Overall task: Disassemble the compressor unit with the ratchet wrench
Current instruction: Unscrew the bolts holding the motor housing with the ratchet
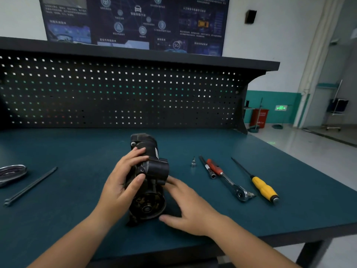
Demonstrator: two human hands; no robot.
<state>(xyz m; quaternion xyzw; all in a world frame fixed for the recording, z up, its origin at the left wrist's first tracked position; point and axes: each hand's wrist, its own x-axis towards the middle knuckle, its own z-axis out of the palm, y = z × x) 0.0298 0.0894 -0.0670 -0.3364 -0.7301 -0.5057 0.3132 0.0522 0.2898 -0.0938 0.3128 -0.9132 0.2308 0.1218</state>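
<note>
The black compressor unit [149,171] lies lengthwise on the green bench top, its round open end facing me. My left hand [123,178] wraps its left side, thumb and fingers pressed on the housing. Against the unit's lower right flank rests my right hand [185,204], fingers spread along it. The ratchet wrench [225,178], red grip and chrome head, lies untouched to the right of the unit.
Beside the wrench lie a black extension bar [206,167], a small chrome socket [193,162] and a yellow-handled screwdriver [258,182]. A thin black rod [31,185] and a metal dish [11,173] sit at the left. A pegboard [119,89] backs the bench; its edge [289,234] is near right.
</note>
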